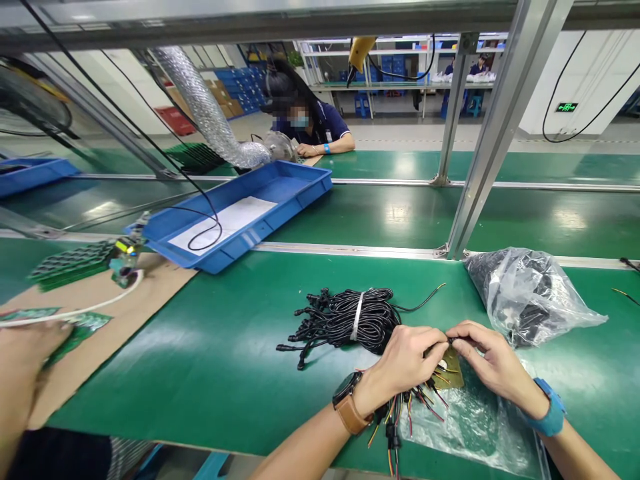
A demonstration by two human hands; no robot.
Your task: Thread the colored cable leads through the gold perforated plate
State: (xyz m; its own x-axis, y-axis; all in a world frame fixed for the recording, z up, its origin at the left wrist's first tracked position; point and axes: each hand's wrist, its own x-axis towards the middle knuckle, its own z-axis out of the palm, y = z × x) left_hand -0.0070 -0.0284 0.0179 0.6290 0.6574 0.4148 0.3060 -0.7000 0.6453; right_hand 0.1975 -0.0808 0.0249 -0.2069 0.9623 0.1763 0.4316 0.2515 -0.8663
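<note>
My left hand (413, 353), with a watch on its wrist, and my right hand (493, 357), with a blue band, meet fingertip to fingertip. Both pinch a small black part (451, 340), mostly hidden by the fingers. Below them lie a yellowish-brown plate (454, 372) and a clear plastic sheet (465, 420). Short cables (393, 430) with black connectors and bare red, yellow and black wire ends spread under my left wrist. Just beyond my left hand rests a bundle of black cables (345, 319), tied with a pale band.
A clear bag (537, 293) of black parts stands at the right. A long blue tray (220, 260) with white paper lies at the back left. Another person's hand (30, 343) touches a green circuit board (83, 327) at far left; a masked person (310, 123) works across the bench.
</note>
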